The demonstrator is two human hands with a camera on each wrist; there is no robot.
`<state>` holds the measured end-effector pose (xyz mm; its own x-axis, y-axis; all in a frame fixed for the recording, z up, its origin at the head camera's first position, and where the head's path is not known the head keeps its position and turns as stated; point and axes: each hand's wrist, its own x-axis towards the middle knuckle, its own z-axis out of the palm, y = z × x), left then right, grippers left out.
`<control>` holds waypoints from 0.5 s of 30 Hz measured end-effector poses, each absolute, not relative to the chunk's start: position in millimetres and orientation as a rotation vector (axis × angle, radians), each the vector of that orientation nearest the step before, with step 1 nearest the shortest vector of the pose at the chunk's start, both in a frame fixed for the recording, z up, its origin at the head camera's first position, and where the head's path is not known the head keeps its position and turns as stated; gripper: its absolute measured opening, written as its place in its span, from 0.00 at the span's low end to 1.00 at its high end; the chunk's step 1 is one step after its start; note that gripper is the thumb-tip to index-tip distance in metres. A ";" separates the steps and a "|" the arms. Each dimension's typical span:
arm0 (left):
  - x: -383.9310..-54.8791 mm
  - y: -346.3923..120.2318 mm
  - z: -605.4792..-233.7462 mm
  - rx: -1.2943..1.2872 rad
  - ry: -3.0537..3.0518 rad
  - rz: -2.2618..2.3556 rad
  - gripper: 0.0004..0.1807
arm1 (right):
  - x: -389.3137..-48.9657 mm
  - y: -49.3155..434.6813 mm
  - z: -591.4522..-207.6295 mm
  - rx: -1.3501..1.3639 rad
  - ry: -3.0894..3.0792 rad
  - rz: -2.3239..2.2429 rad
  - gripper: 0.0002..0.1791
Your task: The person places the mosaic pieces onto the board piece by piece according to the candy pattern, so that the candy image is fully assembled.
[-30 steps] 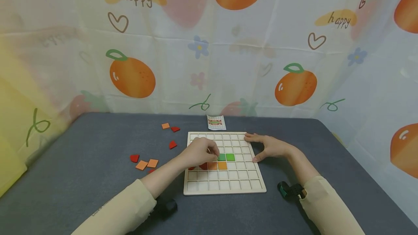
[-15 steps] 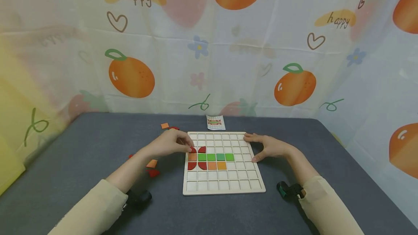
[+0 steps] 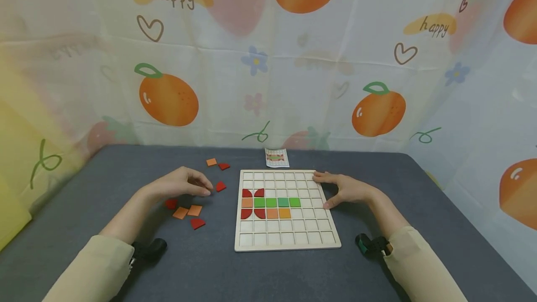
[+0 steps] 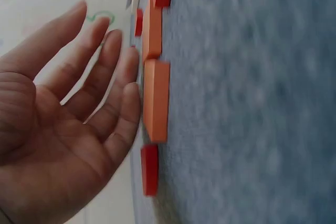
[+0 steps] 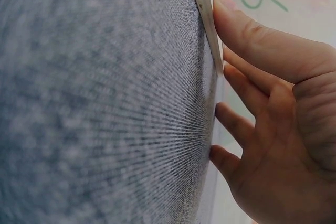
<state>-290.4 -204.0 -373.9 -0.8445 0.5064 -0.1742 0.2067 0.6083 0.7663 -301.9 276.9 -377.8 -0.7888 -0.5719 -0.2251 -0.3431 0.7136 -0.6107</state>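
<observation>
In the head view a white gridded board [image 3: 289, 239] lies on the table, holding red quarter-round tiles [image 3: 246, 214], an orange tile [image 3: 247, 202], a row of green tiles [image 3: 271, 202] and a yellow-orange tile [image 3: 285, 213]. My left hand [image 3: 180, 184] hovers left of the board over loose pieces, its fingers loosely bent and nothing in them. Near its fingertips lies a red tile [image 3: 220, 186]. Orange tiles [image 4: 157, 100] stand close beside the fingers in the left wrist view. My right hand [image 3: 348, 189] rests along the board's right edge, thumb and fingers touching it.
More loose tiles lie left of the board: an orange square [image 3: 211, 162], a red piece [image 3: 224, 166], an orange square [image 3: 195, 210] and a red piece [image 3: 197, 223]. A small pattern card [image 3: 277, 158] lies behind the board. A printed curtain [image 3: 293, 83] hangs behind the table.
My left hand has moved left from over the board to the loose tiles. A red tile it touched at the board's left edge now lies in its square. The right hand stays put.
</observation>
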 end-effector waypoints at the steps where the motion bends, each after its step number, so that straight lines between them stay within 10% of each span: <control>1: -290.0 -207.7 -374.5 0.576 2.447 1.096 0.17 | -302.2 276.9 -378.0 -0.708 2.520 -0.784 0.53; 15: -288.4 -226.1 -380.3 0.691 2.193 1.113 0.21 | -301.8 276.2 -378.0 -0.716 2.516 -0.794 0.54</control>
<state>-288.4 -226.1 -380.3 -0.6988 0.6667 -0.2592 0.1842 0.5178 0.8354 -301.8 276.2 -378.0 -0.7864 -0.5777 -0.2188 -0.3475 0.7066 -0.6164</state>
